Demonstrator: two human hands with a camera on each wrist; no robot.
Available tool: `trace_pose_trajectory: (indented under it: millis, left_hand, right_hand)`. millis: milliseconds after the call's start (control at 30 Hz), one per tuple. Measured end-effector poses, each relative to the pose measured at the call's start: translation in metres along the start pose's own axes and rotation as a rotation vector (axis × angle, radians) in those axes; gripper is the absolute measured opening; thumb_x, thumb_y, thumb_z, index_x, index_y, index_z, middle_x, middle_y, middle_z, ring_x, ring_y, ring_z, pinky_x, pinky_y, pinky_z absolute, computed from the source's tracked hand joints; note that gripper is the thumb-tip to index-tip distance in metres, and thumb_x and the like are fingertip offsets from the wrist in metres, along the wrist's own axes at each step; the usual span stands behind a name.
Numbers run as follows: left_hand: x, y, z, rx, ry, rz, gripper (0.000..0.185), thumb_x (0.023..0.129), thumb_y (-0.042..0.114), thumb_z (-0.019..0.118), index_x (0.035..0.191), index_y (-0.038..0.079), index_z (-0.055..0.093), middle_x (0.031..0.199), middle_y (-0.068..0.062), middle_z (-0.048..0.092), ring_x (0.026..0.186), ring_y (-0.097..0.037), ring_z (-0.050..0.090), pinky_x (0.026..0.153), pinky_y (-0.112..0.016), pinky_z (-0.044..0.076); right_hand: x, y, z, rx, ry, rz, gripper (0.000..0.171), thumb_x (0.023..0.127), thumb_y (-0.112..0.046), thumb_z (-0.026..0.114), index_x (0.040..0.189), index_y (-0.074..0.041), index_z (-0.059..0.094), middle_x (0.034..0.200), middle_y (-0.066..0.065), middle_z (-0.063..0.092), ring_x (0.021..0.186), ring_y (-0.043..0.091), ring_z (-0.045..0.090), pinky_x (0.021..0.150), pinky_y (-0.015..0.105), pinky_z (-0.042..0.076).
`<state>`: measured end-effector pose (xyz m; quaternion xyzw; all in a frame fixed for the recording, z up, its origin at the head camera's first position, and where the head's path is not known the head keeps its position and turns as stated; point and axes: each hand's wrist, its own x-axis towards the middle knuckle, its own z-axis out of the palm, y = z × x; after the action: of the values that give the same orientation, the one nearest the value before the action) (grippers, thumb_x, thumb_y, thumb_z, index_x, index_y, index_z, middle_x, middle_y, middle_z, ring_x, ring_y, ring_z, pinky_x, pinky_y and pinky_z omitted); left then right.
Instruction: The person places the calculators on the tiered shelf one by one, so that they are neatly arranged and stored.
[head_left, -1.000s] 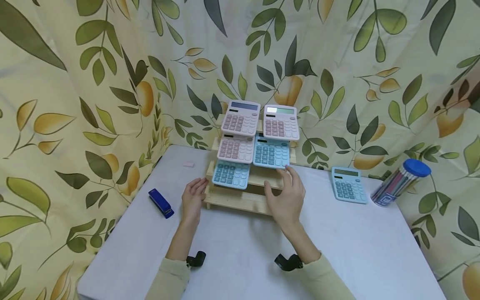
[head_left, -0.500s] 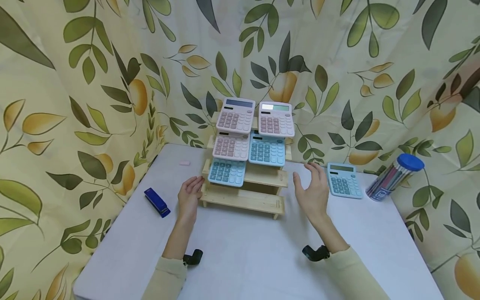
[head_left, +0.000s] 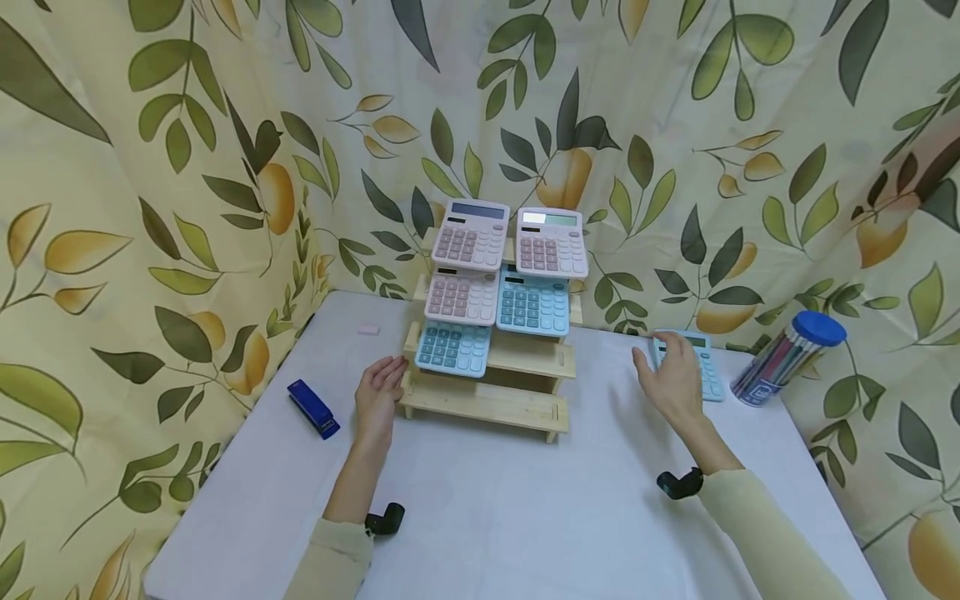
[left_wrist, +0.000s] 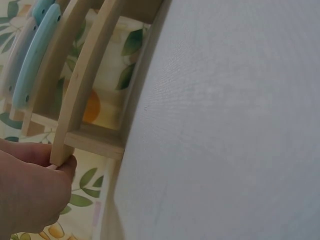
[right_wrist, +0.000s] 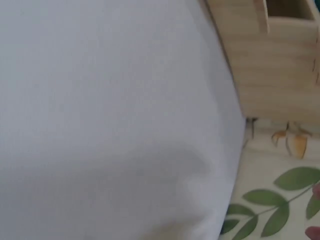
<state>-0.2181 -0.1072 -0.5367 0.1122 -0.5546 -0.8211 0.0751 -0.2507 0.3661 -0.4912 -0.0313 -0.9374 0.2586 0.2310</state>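
A stepped wooden rack [head_left: 495,404] stands at the middle of the white table [head_left: 510,517]. It carries several calculators: two pink ones [head_left: 472,235] on top, a pink [head_left: 461,297] and a blue one [head_left: 532,305] in the middle, and a blue one [head_left: 452,348] at the lower left. My left hand [head_left: 384,385] rests against the rack's left end [left_wrist: 82,100], fingers relaxed [left_wrist: 35,192]. My right hand [head_left: 666,362] is spread open over the left part of a loose blue calculator [head_left: 710,377] lying on the table to the rack's right. Whether it touches is unclear.
A blue stapler [head_left: 312,408] lies left of my left hand and a small pink eraser [head_left: 368,330] lies behind it. A tilted tub of pencils with a blue lid [head_left: 787,357] stands beside the loose calculator. Leaf-print curtains close in the table. The rack's side [right_wrist: 280,75] shows in the right wrist view.
My right hand has moved from the rack's lower right shelf rightward across the table to the loose blue calculator. My left hand has stayed at the rack's left end.
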Motion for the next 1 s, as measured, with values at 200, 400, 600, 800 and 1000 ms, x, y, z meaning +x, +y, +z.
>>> trace_pose_trajectory:
  millis: [200, 400, 600, 800, 1000]
  left_hand:
    - [0.000, -0.002, -0.001, -0.012, -0.010, 0.009, 0.067, 0.088, -0.026, 0.040, 0.151, -0.002, 0.038, 0.151, -0.020, 0.052, 0.142, -0.026, 0.051, 0.121, -0.030, 0.039]
    - [0.002, -0.003, 0.001, -0.011, 0.001, 0.009, 0.067, 0.087, -0.026, 0.040, 0.150, -0.002, 0.040, 0.151, -0.020, 0.053, 0.142, -0.028, 0.052, 0.120, -0.031, 0.040]
    - [0.002, -0.003, 0.000, -0.005, 0.005, -0.002, 0.067, 0.087, -0.025, 0.041, 0.150, 0.000, 0.040, 0.150, -0.018, 0.054, 0.141, -0.026, 0.052, 0.120, -0.030, 0.041]
    - [0.002, -0.006, -0.002, -0.003, 0.002, 0.000, 0.068, 0.087, -0.025, 0.041, 0.150, 0.000, 0.040, 0.150, -0.018, 0.054, 0.142, -0.026, 0.052, 0.120, -0.030, 0.040]
    - [0.004, -0.004, -0.002, -0.012, 0.001, 0.018, 0.068, 0.085, -0.026, 0.040, 0.149, -0.001, 0.041, 0.149, -0.019, 0.054, 0.141, -0.026, 0.053, 0.119, -0.030, 0.041]
  right_hand:
    - [0.010, 0.027, -0.002, -0.111, -0.109, 0.081, 0.065, 0.102, -0.040, 0.059, 0.146, 0.006, 0.046, 0.148, 0.035, 0.039, 0.132, 0.058, 0.042, 0.107, 0.073, 0.039]
    - [0.022, 0.051, -0.005, -0.184, -0.205, 0.167, 0.084, 0.099, -0.052, 0.059, 0.152, 0.009, 0.035, 0.151, 0.040, 0.032, 0.131, 0.060, 0.037, 0.106, 0.074, 0.036]
    - [0.026, 0.072, -0.007, -0.221, -0.316, 0.250, 0.104, 0.095, -0.066, 0.057, 0.158, 0.009, 0.021, 0.152, 0.043, 0.024, 0.130, 0.062, 0.033, 0.105, 0.078, 0.036]
    - [0.029, 0.090, -0.008, -0.249, -0.363, 0.249, 0.112, 0.092, -0.072, 0.056, 0.159, 0.009, 0.016, 0.152, 0.046, 0.019, 0.127, 0.066, 0.032, 0.102, 0.080, 0.034]
    - [0.029, 0.097, -0.008, -0.272, -0.445, 0.306, 0.120, 0.092, -0.075, 0.054, 0.158, 0.015, 0.009, 0.152, 0.049, 0.012, 0.125, 0.070, 0.032, 0.105, 0.083, 0.033]
